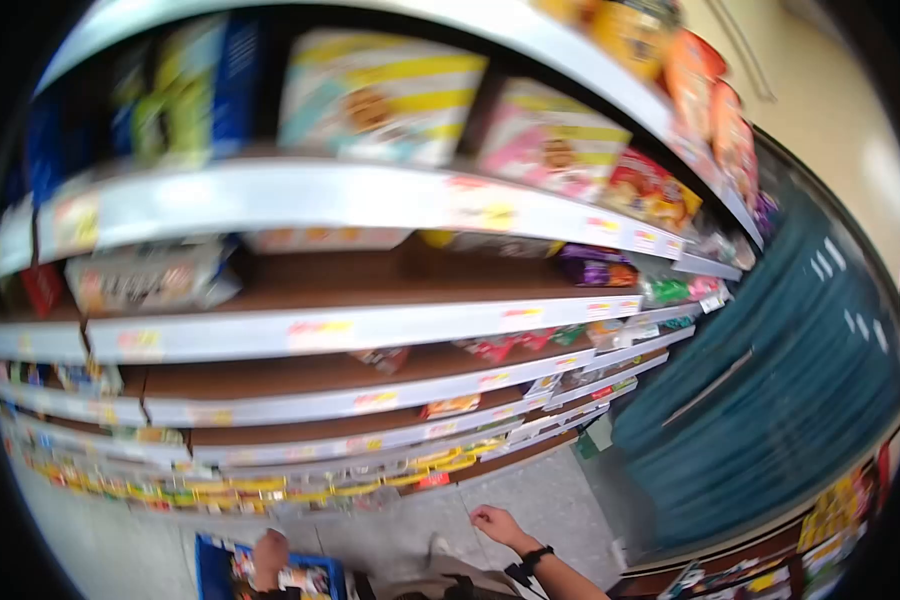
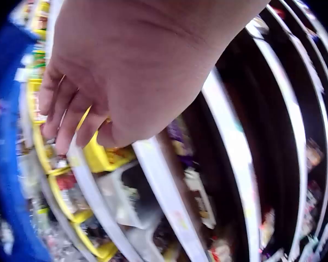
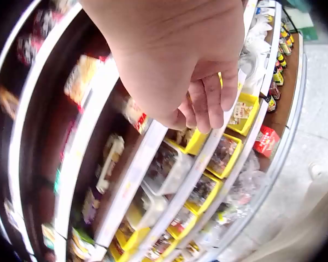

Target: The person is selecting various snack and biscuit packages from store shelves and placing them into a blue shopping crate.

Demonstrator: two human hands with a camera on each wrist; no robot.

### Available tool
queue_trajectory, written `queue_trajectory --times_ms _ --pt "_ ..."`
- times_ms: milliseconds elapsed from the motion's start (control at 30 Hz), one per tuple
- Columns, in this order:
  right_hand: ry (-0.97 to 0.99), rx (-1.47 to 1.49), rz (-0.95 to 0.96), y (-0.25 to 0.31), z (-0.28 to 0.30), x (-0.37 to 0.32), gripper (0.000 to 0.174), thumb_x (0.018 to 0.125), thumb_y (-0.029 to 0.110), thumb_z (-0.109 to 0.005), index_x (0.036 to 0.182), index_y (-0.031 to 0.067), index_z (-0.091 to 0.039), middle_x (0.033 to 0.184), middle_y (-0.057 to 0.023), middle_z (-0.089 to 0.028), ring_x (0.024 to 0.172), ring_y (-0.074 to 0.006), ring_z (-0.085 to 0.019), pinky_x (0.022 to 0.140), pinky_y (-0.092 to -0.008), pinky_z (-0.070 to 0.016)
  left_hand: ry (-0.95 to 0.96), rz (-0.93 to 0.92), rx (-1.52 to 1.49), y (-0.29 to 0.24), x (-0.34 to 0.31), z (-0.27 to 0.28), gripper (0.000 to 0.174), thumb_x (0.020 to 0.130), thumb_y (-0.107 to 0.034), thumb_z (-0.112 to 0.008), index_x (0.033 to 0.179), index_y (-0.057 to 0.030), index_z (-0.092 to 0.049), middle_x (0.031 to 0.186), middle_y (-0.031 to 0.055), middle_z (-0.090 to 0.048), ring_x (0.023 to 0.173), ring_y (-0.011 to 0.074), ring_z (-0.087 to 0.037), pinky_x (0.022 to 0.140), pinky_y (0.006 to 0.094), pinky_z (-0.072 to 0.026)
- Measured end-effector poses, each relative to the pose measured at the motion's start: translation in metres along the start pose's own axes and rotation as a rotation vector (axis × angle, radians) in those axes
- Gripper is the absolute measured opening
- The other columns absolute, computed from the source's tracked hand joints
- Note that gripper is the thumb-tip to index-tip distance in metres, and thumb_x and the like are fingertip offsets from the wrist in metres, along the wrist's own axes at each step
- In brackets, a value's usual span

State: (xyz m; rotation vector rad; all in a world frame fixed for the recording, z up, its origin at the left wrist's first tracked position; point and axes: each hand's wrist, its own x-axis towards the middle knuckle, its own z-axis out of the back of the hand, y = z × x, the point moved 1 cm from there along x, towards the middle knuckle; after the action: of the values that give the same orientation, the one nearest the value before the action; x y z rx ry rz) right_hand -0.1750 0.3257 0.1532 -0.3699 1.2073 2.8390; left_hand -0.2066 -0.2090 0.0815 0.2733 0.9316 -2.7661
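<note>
While the left hand [image 1: 270, 553] hangs loosely curled and empty over the blue basket [image 1: 212, 568] and the right hand [image 1: 495, 522] likewise before the front edge of the bottom shelf [image 1: 370, 484], browsing is judged underway, any pick requiring a raised hand.

Shelves [image 1: 420, 325] smeared by motion blur, packets [image 1: 150, 275] and price tags [image 1: 320, 328] unreadable. Blue basket [image 1: 210, 565] sliced off by the bottom edge, left hand [image 1: 270, 555] half lost there. Right hand [image 3: 175, 60] runs off the top of its wrist view.
</note>
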Motion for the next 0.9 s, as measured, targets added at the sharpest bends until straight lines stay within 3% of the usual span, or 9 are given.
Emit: queue_trajectory --times_ms 33,100,133,300,333,367,433,700,900 --pt "-0.161 0.223 -0.019 -0.028 0.027 0.01 0.018 0.09 0.018 -0.059 0.101 0.0045 -0.064 0.081 -0.006 -0.067 0.074 -0.0132 -0.062 0.069 -0.0287 -0.0504 0.062 -0.513 -0.188 -0.129 0.008 0.034 0.021 0.086 -0.023 -0.057 0.09 -0.0034 -0.064 0.088 0.0224 -0.066 0.085 0.0412 -0.063 0.075 0.0485 -0.0511" --pt "-0.376 0.195 -0.028 0.004 0.036 0.0 0.015 0.089 0.017 -0.061 0.096 0.004 -0.064 0.082 -0.0081 -0.066 0.073 -0.0159 -0.061 0.066 -0.0297 -0.049 0.247 -0.403 -0.325 -0.162 0.008 0.065 0.025 0.09 -0.028 -0.059 0.097 -0.0041 -0.064 0.092 0.0174 -0.067 0.088 0.0352 -0.065 0.076 0.0402 -0.0515" --pt "-0.509 0.131 0.014 -0.004 0.111 0.007 0.013 0.089 0.016 -0.061 0.093 0.0036 -0.064 0.083 -0.0105 -0.066 0.073 -0.0188 -0.062 0.065 -0.0308 -0.0482 0.369 -0.566 -0.474 -0.313 -0.005 0.092 0.023 0.093 -0.025 -0.058 0.099 -0.0038 -0.063 0.091 0.0149 -0.068 0.087 0.0303 -0.067 0.074 0.0342 -0.0511" --pt "-1.09 0.076 0.247 0.086 0.313 0.024 0.013 0.09 0.013 -0.061 0.09 0.0005 -0.06 0.086 -0.0129 -0.062 0.079 -0.0247 -0.06 0.071 -0.0344 -0.0476 0.0 -0.972 -0.522 -0.545 -0.049 0.129 0.007 0.088 -0.003 -0.057 0.091 0.0013 -0.061 0.089 0.0135 -0.066 0.081 0.0259 -0.066 0.074 0.0333 -0.0512" --pt "-1.158 0.159 0.385 0.121 0.389 0.015 0.012 0.089 0.011 -0.059 0.095 -0.0001 -0.059 0.091 -0.0148 -0.062 0.085 -0.0285 -0.06 0.077 -0.0359 -0.047 -0.308 -1.064 -0.544 -0.627 -0.065 0.125 0.011 0.088 -0.001 -0.056 0.098 0.0009 -0.059 0.099 0.0155 -0.064 0.086 0.028 -0.064 0.077 0.0344 -0.0507" --pt "-1.166 0.121 0.447 0.136 0.402 0.017 0.016 0.089 0.011 -0.059 0.1 -0.0005 -0.058 0.096 -0.0158 -0.061 0.09 -0.0301 -0.059 0.082 -0.0372 -0.0458 -0.281 -1.087 -0.529 -0.624 -0.059 0.12 0.023 0.087 -0.002 -0.056 0.11 0.002 -0.055 0.108 0.0191 -0.06 0.093 0.0315 -0.061 0.083 0.0369 -0.0486" --pt "-1.199 -0.034 0.643 0.155 0.45 0.036 0.028 0.088 0.011 -0.058 0.112 -0.0019 -0.055 0.11 -0.0175 -0.059 0.103 -0.0345 -0.054 0.091 -0.0414 -0.0419 -0.724 -1.054 -0.178 -0.7 -0.057 0.111 0.049 0.088 -0.015 -0.059 0.127 0.0092 -0.044 0.118 0.0231 -0.055 0.114 0.0368 -0.048 0.098 0.0443 -0.036" --pt "-1.101 -0.344 0.506 0.187 0.468 0.08 0.052 0.092 0.032 -0.055 0.125 -0.0072 -0.048 0.116 -0.0194 -0.057 0.113 -0.0316 -0.048 0.096 -0.044 -0.0282 -0.769 -0.862 0.047 -0.754 -0.053 0.089 0.056 0.091 -0.031 -0.057 0.128 0.0095 -0.044 0.114 0.0229 -0.055 0.109 0.0338 -0.049 0.095 0.0488 -0.0286" --pt "-1.102 0.165 0.659 0.179 0.471 0.07 0.056 0.089 0.027 -0.061 0.131 -0.0046 -0.044 0.117 -0.0189 -0.057 0.116 -0.0283 -0.047 0.099 -0.0407 -0.0261 -0.777 -0.882 -0.133 -0.762 -0.074 0.085 0.058 0.086 -0.022 -0.062 0.132 0.0071 -0.04 0.124 0.0253 -0.049 0.119 0.0377 -0.044 0.102 0.046 -0.0268"
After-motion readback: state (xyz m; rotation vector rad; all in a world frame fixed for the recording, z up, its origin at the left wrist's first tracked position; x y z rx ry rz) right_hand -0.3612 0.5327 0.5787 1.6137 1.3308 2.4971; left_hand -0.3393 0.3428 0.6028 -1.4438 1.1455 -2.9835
